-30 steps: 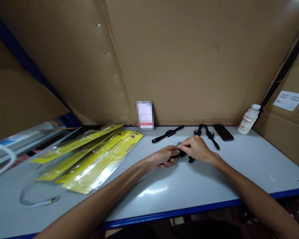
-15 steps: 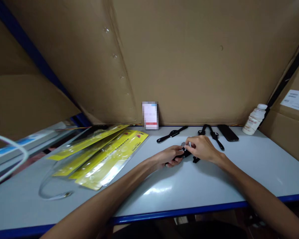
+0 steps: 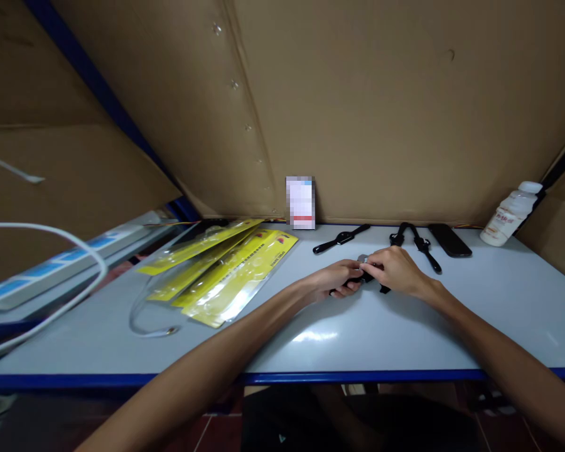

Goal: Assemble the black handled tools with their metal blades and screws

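Forearms (image 3: 238, 333) slant inward; left grip (image 3: 335, 277), right grip (image 3: 396, 269) both on black watch (image 3: 366, 277).

The forearms (image 3: 245, 339) are bare, clothing (image 3: 405, 420) dark (small pale mark (image 3: 282, 438)).

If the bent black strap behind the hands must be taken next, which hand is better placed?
Probably the right hand: the bent black strap lies just beyond it. The left hand is farther away; both hold a dark object.
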Demonstrator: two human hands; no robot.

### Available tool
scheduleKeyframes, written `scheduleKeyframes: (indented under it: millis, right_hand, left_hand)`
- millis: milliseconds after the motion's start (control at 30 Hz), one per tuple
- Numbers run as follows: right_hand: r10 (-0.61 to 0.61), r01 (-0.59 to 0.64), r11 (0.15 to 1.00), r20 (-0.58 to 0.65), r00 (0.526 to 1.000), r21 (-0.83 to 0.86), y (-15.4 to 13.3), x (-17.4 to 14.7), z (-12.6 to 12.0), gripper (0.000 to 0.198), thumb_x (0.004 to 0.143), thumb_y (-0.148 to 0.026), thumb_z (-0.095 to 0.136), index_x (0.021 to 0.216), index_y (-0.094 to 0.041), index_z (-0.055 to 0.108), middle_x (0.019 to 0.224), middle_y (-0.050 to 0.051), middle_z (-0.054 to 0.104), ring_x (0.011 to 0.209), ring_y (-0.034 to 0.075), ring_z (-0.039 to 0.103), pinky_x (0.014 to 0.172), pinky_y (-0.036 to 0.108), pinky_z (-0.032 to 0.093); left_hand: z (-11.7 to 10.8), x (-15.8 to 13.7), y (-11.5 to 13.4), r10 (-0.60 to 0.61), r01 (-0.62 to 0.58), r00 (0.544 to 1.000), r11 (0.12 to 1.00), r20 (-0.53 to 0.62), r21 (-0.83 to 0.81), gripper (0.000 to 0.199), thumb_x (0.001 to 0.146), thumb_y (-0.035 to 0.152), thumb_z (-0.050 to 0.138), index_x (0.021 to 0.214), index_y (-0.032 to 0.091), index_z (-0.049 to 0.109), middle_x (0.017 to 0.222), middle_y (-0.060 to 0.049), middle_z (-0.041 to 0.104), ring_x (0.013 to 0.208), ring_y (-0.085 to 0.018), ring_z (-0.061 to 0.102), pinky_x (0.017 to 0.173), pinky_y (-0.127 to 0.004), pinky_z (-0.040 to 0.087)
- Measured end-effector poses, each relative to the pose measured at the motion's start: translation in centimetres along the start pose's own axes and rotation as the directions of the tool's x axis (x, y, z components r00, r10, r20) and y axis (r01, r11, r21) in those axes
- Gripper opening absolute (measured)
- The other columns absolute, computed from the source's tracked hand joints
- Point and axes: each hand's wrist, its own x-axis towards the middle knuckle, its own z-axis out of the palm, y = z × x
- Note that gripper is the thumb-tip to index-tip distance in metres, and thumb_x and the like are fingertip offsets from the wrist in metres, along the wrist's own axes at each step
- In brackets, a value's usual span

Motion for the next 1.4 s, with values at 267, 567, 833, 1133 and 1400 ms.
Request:
scheduleKeyframes:
  millis: [267,567,833,1133,1400]
  right_hand:
    - [0.065,-0.068,0.997,-0.062,0.996,-0.042,0.46,0.08,-0.19,0.034,0.094,-0.03,0.054,0.066,-0.017,0.066,0.06,0.001,0.057,0.056,0.012,0.038,0.057,0.029,0.021]
    - [0.041,-0.04,0.995,-0.009,0.999,0.088,0.19,0.03,-0.35,0.037,0.094,-0.033,0.052,0.063,-0.018,0.066,0.053,-0.003,0.048,0.053,0.01,0.034,0.055,0.027,0.02]
    - [0.087,-0.087,0.996,-0.011,0.996,0.017,0.38,0.0,-0.21,0.035,0.092,-0.032,0.056,0.063,-0.018,0.067,0.054,-0.002,0.052,0.052,0.01,0.034,0.055,0.027,0.021]
    - [0.085,-0.086,0.996,-0.045,0.995,-0.005,0.02,0.04,-0.42,0.034,0.094,-0.031,0.055,0.066,-0.018,0.069,0.058,0.0,0.055,0.055,0.011,0.038,0.057,0.028,0.022]
    - [0.114,-0.115,0.991,0.021,0.993,0.07,0.03,0.3,-0.6,0.038,0.096,-0.037,0.054,0.069,-0.018,0.073,0.056,-0.002,0.05,0.055,0.01,0.031,0.056,0.026,0.021]
  left_hand:
    - [-0.28,0.16,-0.33,0.017,-0.017,1.0,1.0,0.023,-0.023,0.004,0.094,0.02,0.044,0.091,0.022,0.041,0.059,0.009,0.035,0.036,-0.004,0.022,0.034,-0.015,0.012]
    - [-0.48,0.35,-0.43,0.011,-0.011,1.0,1.0,0.019,-0.018,0.005,0.093,0.023,0.046,0.09,0.022,0.043,0.059,0.008,0.037,0.036,-0.004,0.023,0.035,-0.014,0.012]
    - [-0.6,0.41,-0.55,0.002,-0.001,1.0,1.0,0.016,-0.023,0.004,0.095,0.021,0.042,0.099,0.022,0.045,0.059,0.008,0.036,0.036,-0.004,0.022,0.034,-0.014,0.012]
    - [-0.34,0.01,-0.35,-0.008,0.008,1.0,1.0,-0.007,-0.004,0.015,0.094,0.025,0.046,0.109,0.022,0.046,0.059,0.009,0.036,0.037,-0.005,0.022,0.034,-0.014,0.012]
    - [-0.14,-0.04,-0.09,-0.007,0.007,1.0,1.0,-0.012,0.019,0.011,0.093,0.024,0.046,0.104,0.022,0.046,0.059,0.009,0.035,0.037,-0.004,0.02,0.035,-0.013,0.012]
